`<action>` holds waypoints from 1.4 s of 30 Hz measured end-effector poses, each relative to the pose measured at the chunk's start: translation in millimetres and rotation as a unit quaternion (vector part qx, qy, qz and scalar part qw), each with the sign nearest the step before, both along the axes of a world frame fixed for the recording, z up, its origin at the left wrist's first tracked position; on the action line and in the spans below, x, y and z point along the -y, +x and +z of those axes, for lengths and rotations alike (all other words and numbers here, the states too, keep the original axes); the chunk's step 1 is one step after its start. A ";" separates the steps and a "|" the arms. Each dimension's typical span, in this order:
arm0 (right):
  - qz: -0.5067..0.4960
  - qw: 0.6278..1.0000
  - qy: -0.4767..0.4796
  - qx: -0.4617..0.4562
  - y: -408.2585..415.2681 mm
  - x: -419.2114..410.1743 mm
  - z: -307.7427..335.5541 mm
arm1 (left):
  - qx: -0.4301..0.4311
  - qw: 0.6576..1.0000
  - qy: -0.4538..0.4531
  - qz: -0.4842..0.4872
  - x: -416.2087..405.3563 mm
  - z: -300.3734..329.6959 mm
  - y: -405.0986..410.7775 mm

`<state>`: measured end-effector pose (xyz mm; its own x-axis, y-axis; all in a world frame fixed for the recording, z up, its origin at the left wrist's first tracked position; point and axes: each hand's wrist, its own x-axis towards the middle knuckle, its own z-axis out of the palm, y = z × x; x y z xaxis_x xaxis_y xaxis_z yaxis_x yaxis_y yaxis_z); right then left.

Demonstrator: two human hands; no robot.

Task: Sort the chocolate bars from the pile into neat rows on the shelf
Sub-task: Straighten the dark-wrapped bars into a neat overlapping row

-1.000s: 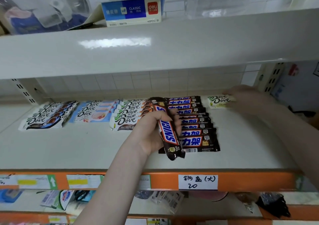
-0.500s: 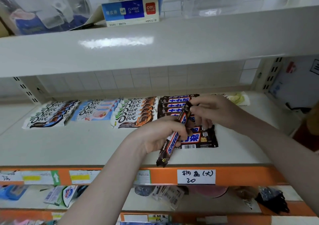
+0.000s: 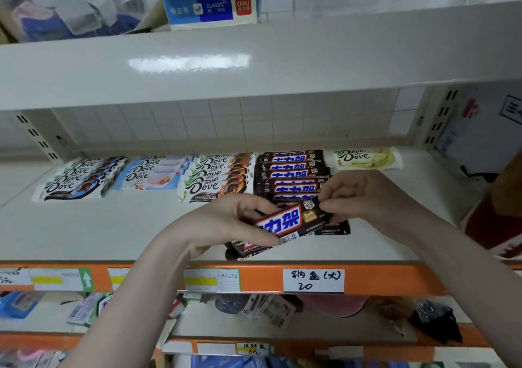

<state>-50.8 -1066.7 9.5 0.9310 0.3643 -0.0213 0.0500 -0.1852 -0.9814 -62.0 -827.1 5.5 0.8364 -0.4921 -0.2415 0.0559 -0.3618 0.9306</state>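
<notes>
My left hand [image 3: 226,220] grips the left end of a dark Snickers bar [image 3: 293,220], and a second one [image 3: 248,249] shows under it. My right hand [image 3: 356,195] pinches the top bar's right end. Both hands hover over the front of a Snickers row [image 3: 291,174] on the white shelf [image 3: 113,226]. Left of that row lie three Dove rows: orange-brown [image 3: 217,177], pale blue [image 3: 154,172] and dark [image 3: 79,178]. A single green Dove bar [image 3: 367,158] lies at the back right.
An upper shelf board [image 3: 254,57] overhangs closely, with a blue and white box [image 3: 211,7] on it. An orange price rail [image 3: 254,280] with a handwritten label [image 3: 313,280] edges the shelf. Assorted packets fill the lower shelf [image 3: 268,311]. A red object [image 3: 497,220] stands at right.
My right hand left the green Dove bar at the back right and came to the Snickers bar in my left hand. The bar has turned from pointing toward me to lying sideways.
</notes>
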 end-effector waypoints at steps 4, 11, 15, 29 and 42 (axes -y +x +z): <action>-0.040 0.999 -0.027 0.016 -5.7 13.1 -11.7 | 0.009 0.999 -0.026 0.045 -12.7 -9.9 -5.7; -0.098 0.968 -0.213 0.089 -14.7 15.1 -39.1 | 0.202 0.957 0.044 0.203 10.5 -42.4 -12.2; -0.105 0.955 -0.240 0.136 -23.1 17.3 -44.0 | 0.292 0.927 0.102 0.214 12.3 -53.3 -18.1; -0.107 0.922 -0.310 0.207 -19.6 12.2 -49.6 | 0.387 0.899 0.191 0.074 2.7 -60.5 1.6; -0.071 0.919 -0.345 0.180 -5.6 11.1 -32.9 | 0.416 0.873 0.252 0.041 1.1 -52.9 28.0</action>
